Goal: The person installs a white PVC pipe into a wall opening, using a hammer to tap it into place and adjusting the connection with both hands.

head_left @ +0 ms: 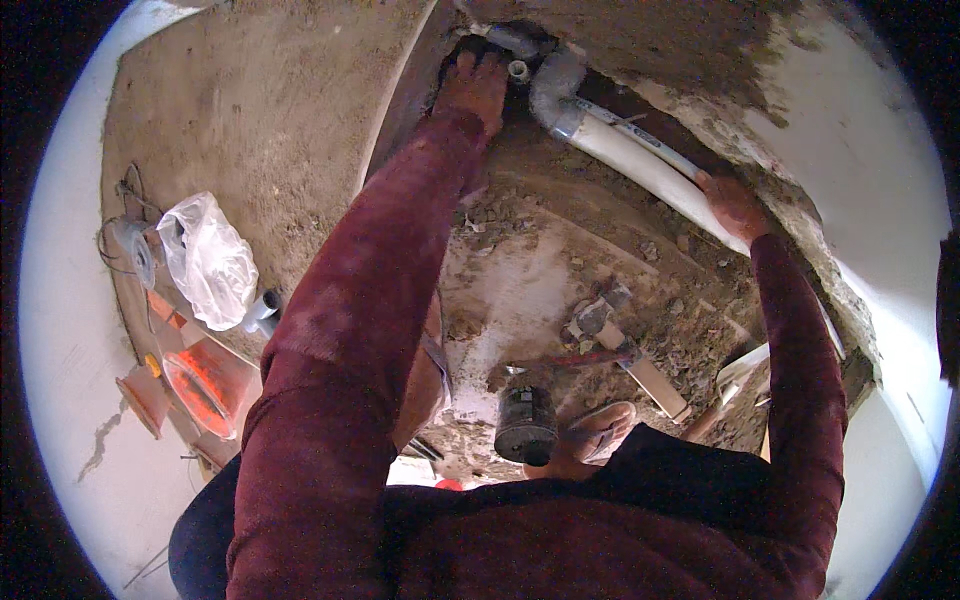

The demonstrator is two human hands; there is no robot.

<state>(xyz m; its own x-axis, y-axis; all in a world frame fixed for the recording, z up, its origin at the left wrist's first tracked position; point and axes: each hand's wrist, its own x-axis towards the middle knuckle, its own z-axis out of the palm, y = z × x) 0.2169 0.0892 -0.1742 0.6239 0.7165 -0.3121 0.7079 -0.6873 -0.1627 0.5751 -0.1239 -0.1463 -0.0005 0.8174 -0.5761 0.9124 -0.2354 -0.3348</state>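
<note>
My left hand (475, 92) reaches into the far corner beside a short open-ended pipe stub (518, 71) and a grey pipe fitting (515, 41). Its fingertips are hidden in the dark there, so I cannot tell what they touch. On the right, my right hand (736, 208) is closed around the near end of a thin light-grey pipe (640, 138). That pipe lies alongside a thick white pipe (650, 180), which joins a grey elbow (556, 90) at the corner. Both pipes run along the foot of the wall.
Near my feet stand a dark cylindrical can (525, 425) and a hammer-like tool with a wooden handle (655, 388). A clear plastic bag (208, 260), an orange tray-like container (208, 385) and a disc-shaped power tool (135, 250) lie left. Rubble (700, 345) covers the floor.
</note>
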